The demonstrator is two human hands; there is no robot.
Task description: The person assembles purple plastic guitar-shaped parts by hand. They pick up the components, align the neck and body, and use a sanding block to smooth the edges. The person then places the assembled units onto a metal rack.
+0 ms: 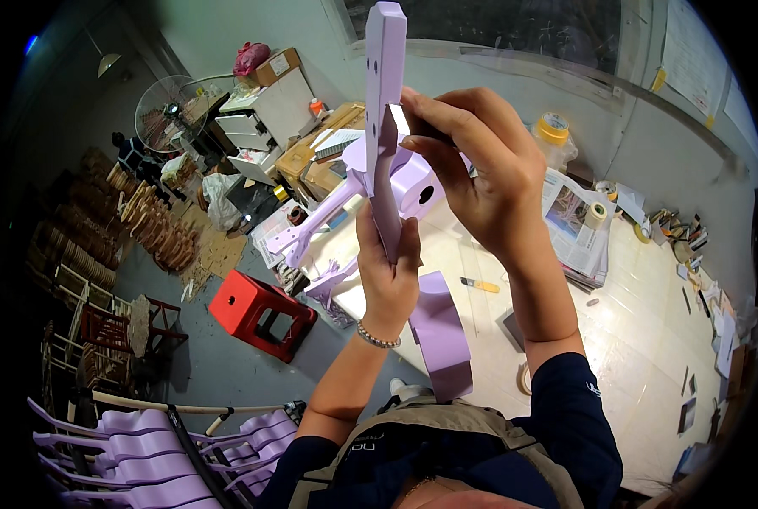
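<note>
A lilac ukulele [440,343] is held up before me, its body low against my front and its bare headstock pointing away. My left hand [389,284] is closed round its neck. Beside the headstock, my right hand [502,174] pinches with thumb and fingertips; a small pale edge shows there, but I cannot make out what it is. Behind the neck, another lilac ukulele [409,191] with a dark round sound hole lies on the pale worktable [523,327].
A yellow-handled cutter [479,285] lies on the table. Newspapers [572,222], tape rolls and a yellow-lidded jar [553,129] are at the far right. A red stool [260,312] stands on the floor at left. Several lilac ukuleles [145,458] hang on a rack at lower left.
</note>
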